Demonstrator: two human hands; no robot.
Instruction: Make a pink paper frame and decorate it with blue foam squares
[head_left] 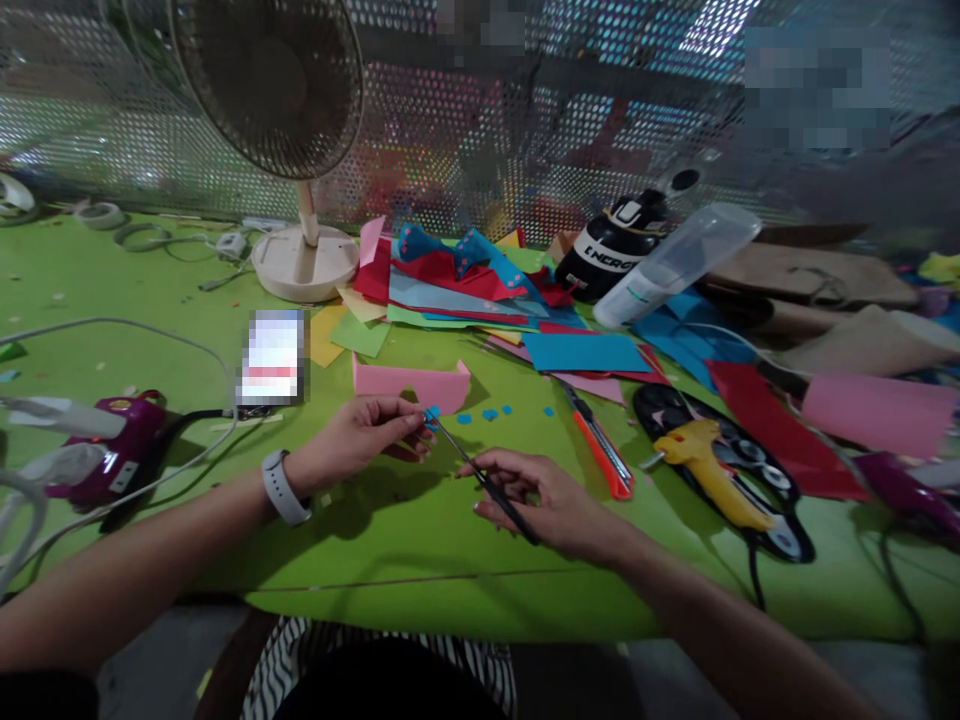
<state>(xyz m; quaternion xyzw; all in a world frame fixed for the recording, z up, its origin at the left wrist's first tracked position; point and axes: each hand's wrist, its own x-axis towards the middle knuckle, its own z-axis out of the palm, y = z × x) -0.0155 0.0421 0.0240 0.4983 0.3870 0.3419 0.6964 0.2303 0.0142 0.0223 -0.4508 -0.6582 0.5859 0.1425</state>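
Between thumb and fingers, my left hand [379, 428] pinches a small blue paper piece [431, 418] above the green table [360, 560]. My right hand [532, 495] holds dark-handled tweezers or thin scissors [491, 488]; which of the two is hard to tell. The metal tip of this tool reaches the blue piece at my left fingertips. Just beyond my hands, a folded pink paper strip [412, 385] stands on the table. Several tiny blue cutouts [490, 414] lie in a row to its right.
An orange cutter [600, 440] and a yellow glue gun [712, 475] lie right of my right hand. A phone [271, 357] and a fan [304, 265] are at the left. Colored papers [589, 352], a black bottle [611, 250] and a clear bottle [679, 265] stand or lie behind.
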